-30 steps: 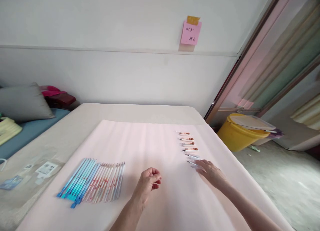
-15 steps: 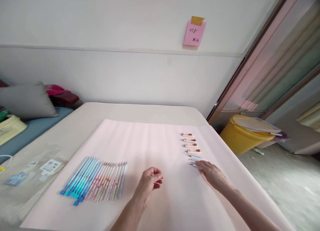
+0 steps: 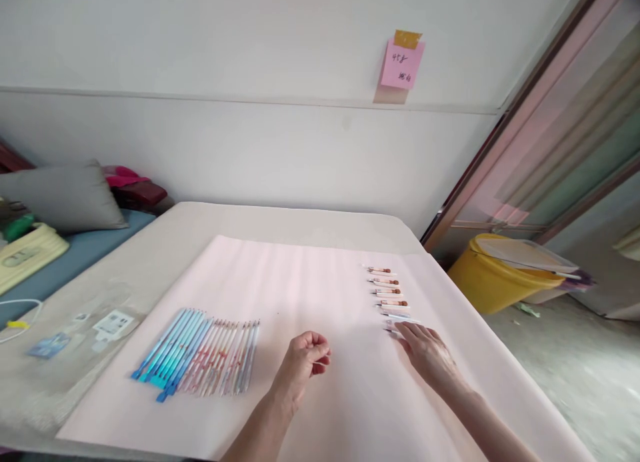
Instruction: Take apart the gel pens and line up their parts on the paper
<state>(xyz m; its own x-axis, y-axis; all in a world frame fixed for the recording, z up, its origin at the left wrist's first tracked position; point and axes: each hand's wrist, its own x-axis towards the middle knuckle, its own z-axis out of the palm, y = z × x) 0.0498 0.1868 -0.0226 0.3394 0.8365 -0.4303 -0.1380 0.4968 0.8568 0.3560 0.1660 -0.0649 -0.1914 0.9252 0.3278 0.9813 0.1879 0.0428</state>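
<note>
My left hand [image 3: 307, 359] hovers over the middle of the pink sheet, its fingers curled and thumb pressed against them, with nothing visible in the grasp. At the right side, my right hand [image 3: 425, 349] rests low on the sheet, its fingers over a pale pen [image 3: 391, 331] whose tip pokes out to the left. Just beyond it lies another light-coloured pen [image 3: 395, 315]. Farther up the same column are several pens with brown figures [image 3: 393, 303], lying sideways and spaced apart. A row of blue and pink patterned pens [image 3: 200, 352] lies side by side left of my left hand.
The pink sheet [image 3: 300, 275] covers much of a pale table [image 3: 280, 219]. Clear plastic packaging [image 3: 113, 322] lies on the table's left. A yellow bin [image 3: 485, 275] stands right of the table; a grey cushion [image 3: 75, 195] sits at far left. A pink note [image 3: 403, 63] hangs on the wall.
The view has shifted slightly, so most things appear a little farther right. Both hands keep nearly the same pose and place over the sheet.
</note>
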